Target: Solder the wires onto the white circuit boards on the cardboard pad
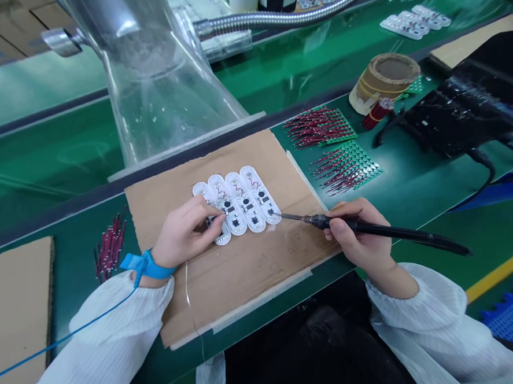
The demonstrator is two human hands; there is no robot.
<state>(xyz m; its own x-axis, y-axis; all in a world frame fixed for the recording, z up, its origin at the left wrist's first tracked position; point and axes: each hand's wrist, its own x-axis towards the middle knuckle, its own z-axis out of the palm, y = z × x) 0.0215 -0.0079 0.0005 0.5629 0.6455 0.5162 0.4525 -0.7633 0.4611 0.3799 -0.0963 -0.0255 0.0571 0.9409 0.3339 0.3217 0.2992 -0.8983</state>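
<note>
Several white oval circuit boards (pixel 244 201) lie side by side on a brown cardboard sheet (pixel 253 273). My left hand (pixel 185 234) rests on the leftmost board, fingers pinched together; a thin solder wire (pixel 187 289) trails from below the hand toward me. A blue wrist strap (pixel 145 265) circles that wrist. My right hand (pixel 359 235) is closed round a black soldering iron (pixel 389 233), whose tip touches the lower end of the rightmost board.
A clear fume hood (pixel 154 76) with a metal hose stands behind the cardboard. Green panels with red wires (pixel 336 146) lie to the right, loose red wires (pixel 110 247) to the left. A tape roll (pixel 384 80) and black equipment (pixel 464 110) sit far right.
</note>
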